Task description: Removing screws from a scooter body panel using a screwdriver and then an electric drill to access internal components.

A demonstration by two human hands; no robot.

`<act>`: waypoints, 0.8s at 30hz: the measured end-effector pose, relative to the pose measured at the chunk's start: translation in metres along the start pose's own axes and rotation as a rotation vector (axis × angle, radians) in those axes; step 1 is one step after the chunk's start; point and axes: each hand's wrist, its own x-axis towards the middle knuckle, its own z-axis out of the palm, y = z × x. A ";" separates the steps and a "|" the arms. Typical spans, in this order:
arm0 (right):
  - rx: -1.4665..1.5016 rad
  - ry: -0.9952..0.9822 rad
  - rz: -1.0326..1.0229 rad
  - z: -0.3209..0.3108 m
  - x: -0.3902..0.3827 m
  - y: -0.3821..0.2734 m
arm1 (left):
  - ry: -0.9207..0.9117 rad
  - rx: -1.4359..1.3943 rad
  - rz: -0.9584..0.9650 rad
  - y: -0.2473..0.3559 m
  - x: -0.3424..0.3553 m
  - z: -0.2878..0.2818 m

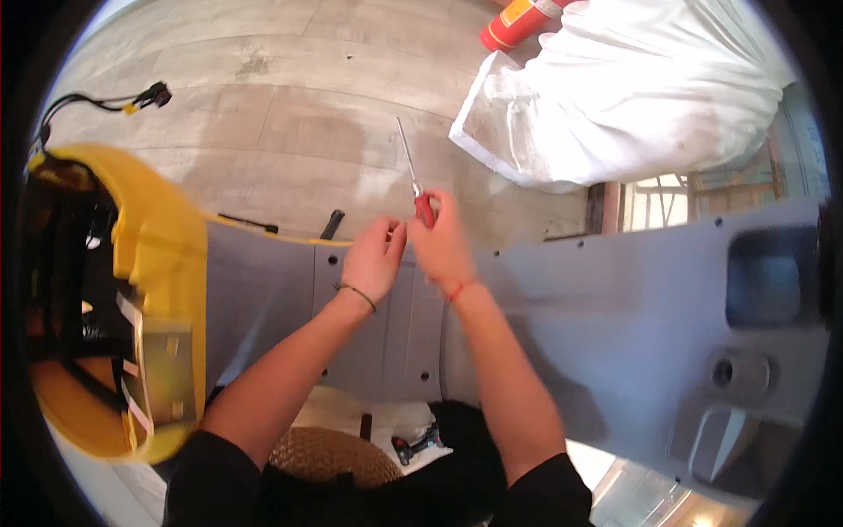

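Note:
A long, thin screwdriver [424, 209] with a red handle is in my right hand [442, 246], whose fingers close round the handle. Its metal shaft points away from me, up over the floor. Close beside it, my left hand [372, 257] has its fingers curled together near the handle's end; what they hold, if anything, is hidden. Both hands are above a long grey plastic panel [571, 307] with small dark holes along its edges. The panel joins a yellow body shell [162, 220] on the left.
Black cables with a connector [158, 95] rise at far left. Beyond the panel are a white cloth [650, 97], a white foam block [496, 119] and a red cylinder [518, 25]. Close to me are a woven round seat [329, 457] and a cordless drill [417, 445].

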 end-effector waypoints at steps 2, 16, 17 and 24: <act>-0.165 0.012 -0.077 -0.002 0.080 0.017 | 0.088 0.587 0.296 -0.008 0.024 0.001; -0.297 -0.019 -0.242 0.129 0.366 0.020 | 0.078 0.721 0.182 -0.047 0.020 -0.048; -0.258 0.010 -0.220 0.137 0.370 0.015 | 0.079 0.736 0.189 -0.048 0.016 -0.049; -0.334 -0.007 -0.142 0.136 0.402 0.034 | 0.082 0.736 0.249 -0.042 0.025 -0.049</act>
